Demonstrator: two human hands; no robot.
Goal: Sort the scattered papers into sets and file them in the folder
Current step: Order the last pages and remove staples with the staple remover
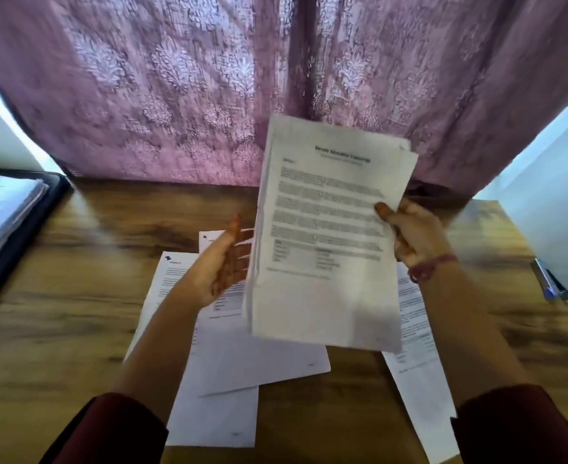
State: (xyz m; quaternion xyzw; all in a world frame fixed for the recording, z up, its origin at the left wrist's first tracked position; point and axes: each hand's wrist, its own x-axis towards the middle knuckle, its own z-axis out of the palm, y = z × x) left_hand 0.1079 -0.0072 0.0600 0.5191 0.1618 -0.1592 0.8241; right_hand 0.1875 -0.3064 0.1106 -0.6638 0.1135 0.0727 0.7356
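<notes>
I hold a stack of printed papers (329, 229) upright above the table's middle. My right hand (413, 232) grips its right edge, thumb on the front page. My left hand (225, 262) is at the stack's left edge with straight fingers reaching behind the sheets; whether they touch is hidden. Loose papers (229, 360) lie overlapped on the wooden table (75, 329) below my hands, and another sheet (420, 373) lies to the right. An open black folder (4, 222) with filed pages sits at the far left edge.
A purple patterned curtain (209, 88) hangs behind the table's far edge. A pen (550, 279) lies at the table's right side beside a white wall. The picture is blurred by motion.
</notes>
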